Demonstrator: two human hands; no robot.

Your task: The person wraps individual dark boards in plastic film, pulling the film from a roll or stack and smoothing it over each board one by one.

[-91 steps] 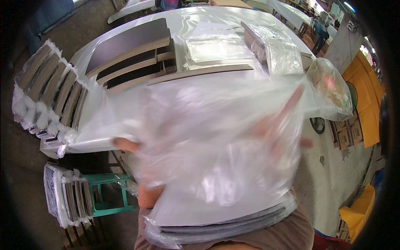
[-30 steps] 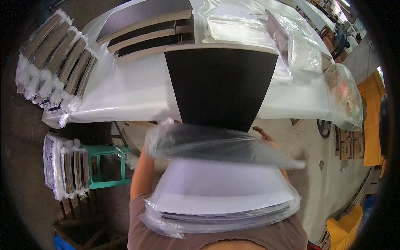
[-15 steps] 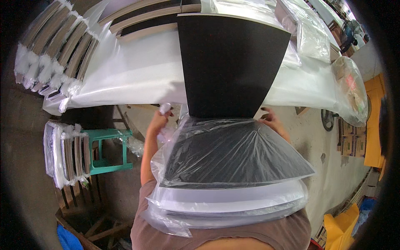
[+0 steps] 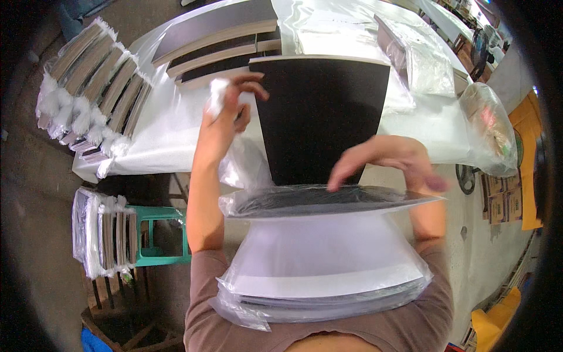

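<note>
A black board [image 4: 319, 117] lies on the white-covered table [image 4: 170, 126], its near end inside a clear plastic bag [image 4: 316, 199]. My left hand [image 4: 229, 111] is raised at the board's left edge and grips a bunched part of the clear bag. My right hand [image 4: 384, 161] hovers over the bag's near-right part, fingers spread and bent, holding nothing. Below it, against my body, rests a stack of bagged boards [image 4: 322, 276] with a white face on top.
More dark boards [image 4: 217, 35] and clear bags [image 4: 422, 64] lie at the table's far side. Bagged boards stand on edge at the table's left end [image 4: 94, 82] and on a green stool [image 4: 158, 237]. A filled clear sack [image 4: 489, 126] sits at right.
The bag, held up open three seconds ago, now covers the board's near end. My left hand rose to the board's left edge with bunched plastic; my right hand came over the bag.
</note>
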